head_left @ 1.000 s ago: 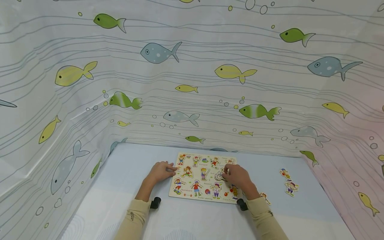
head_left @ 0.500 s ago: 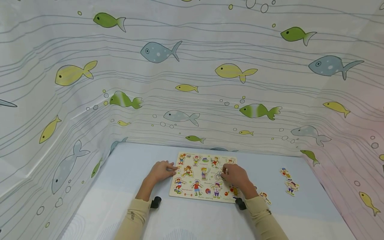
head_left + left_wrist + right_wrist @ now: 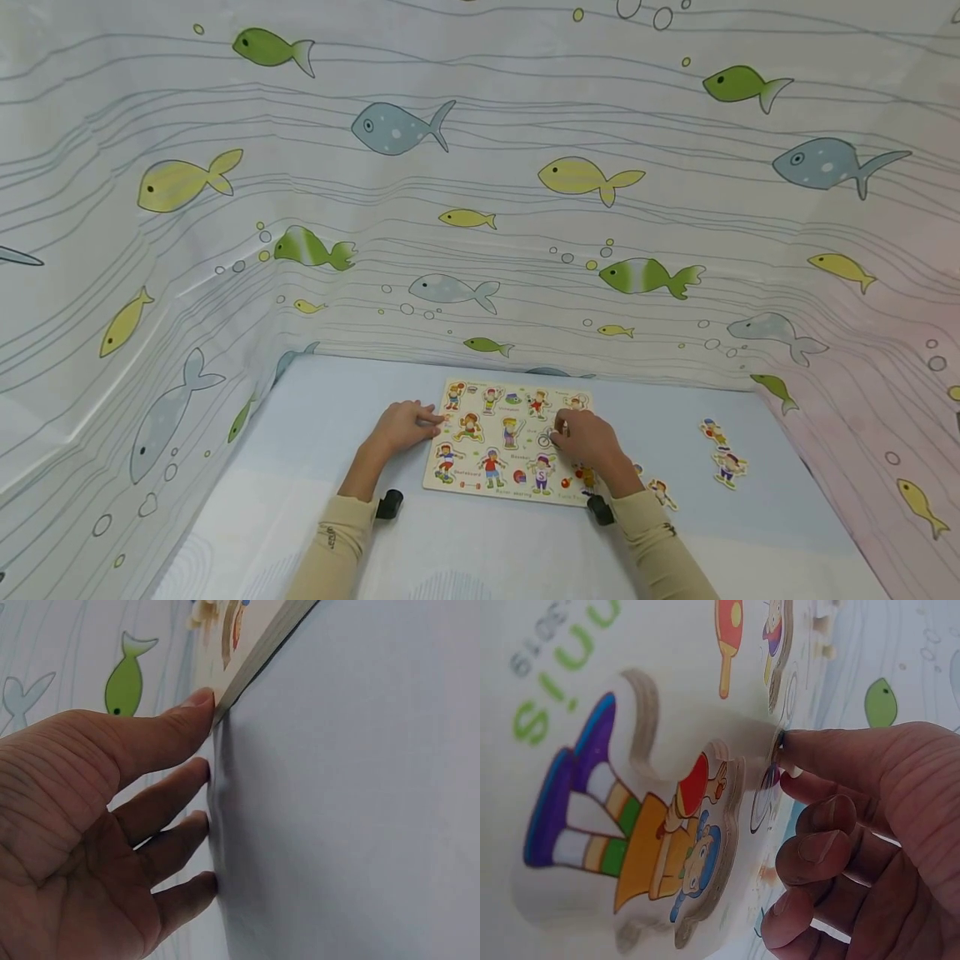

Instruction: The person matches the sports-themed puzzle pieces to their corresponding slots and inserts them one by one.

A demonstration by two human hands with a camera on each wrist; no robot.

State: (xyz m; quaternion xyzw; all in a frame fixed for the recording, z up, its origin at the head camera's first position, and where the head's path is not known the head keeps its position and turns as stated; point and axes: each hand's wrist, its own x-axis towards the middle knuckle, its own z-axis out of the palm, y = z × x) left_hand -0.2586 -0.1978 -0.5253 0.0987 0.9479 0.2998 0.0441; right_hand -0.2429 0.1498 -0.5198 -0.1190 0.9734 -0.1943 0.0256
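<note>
A wooden peg-type puzzle board point(image 3: 480, 492) with cartoon sports figures lies on the table. My left hand point(image 3: 405, 427) is at its left edge; in the left wrist view the thumb point(image 3: 196, 712) touches the board's corner and the other fingers are spread below, holding nothing. Over the board's right part, my right hand point(image 3: 590, 437) pinches a puzzle piece with a bicycle wheel point(image 3: 763, 801) between thumb and index finger, close over the board. Most of that piece is hidden by the fingers. The table-tennis figure point(image 3: 656, 840) shows in the right wrist view.
Loose figure pieces lie right of the board: one figure piece point(image 3: 662, 493) near the right forearm, and a blue-capped piece point(image 3: 712, 432) and a purple-capped piece point(image 3: 728, 468) farther right. A fish-printed curtain point(image 3: 480, 250) surrounds the pale blue table point(image 3: 330, 400).
Both hands stay nearly in place. The right hand shifts very slightly at the bicycle spot, and the view tilts a little.
</note>
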